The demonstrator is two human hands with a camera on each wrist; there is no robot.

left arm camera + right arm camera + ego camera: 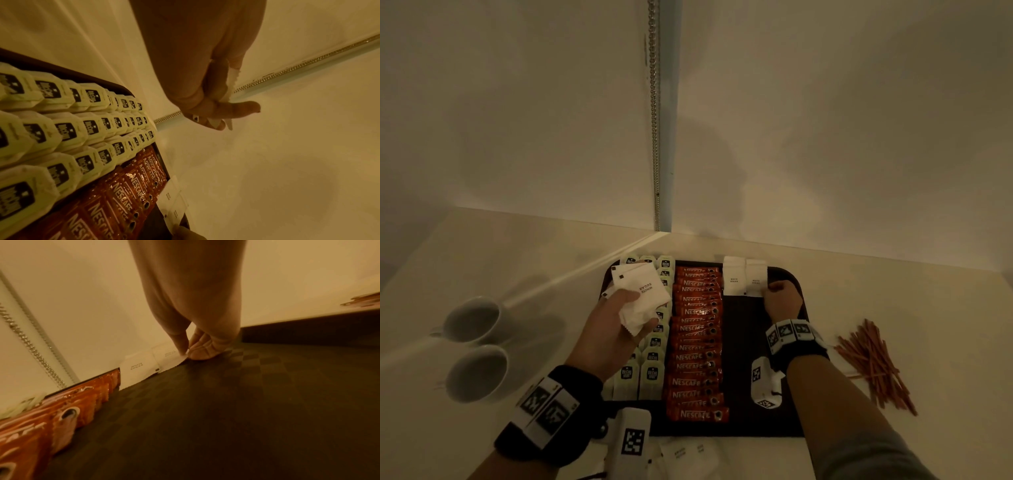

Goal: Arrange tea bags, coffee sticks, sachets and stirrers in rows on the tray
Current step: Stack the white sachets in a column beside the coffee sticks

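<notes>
I see a dark tray (267, 402) with a matt floor and a woven check pattern on it. The coffee sticks (697, 342) are shiny orange foil that crinkles and catches the light. The sugar sachets (744, 279) look like plain matt white paper with zigzag edges. The tea bags (68, 129) sit in pale paper wraps. My cups (474, 346) look like smooth glossy china. The stirrers (873, 363) look like thin brown wood. The surface (500, 257) is smooth and pale.
</notes>
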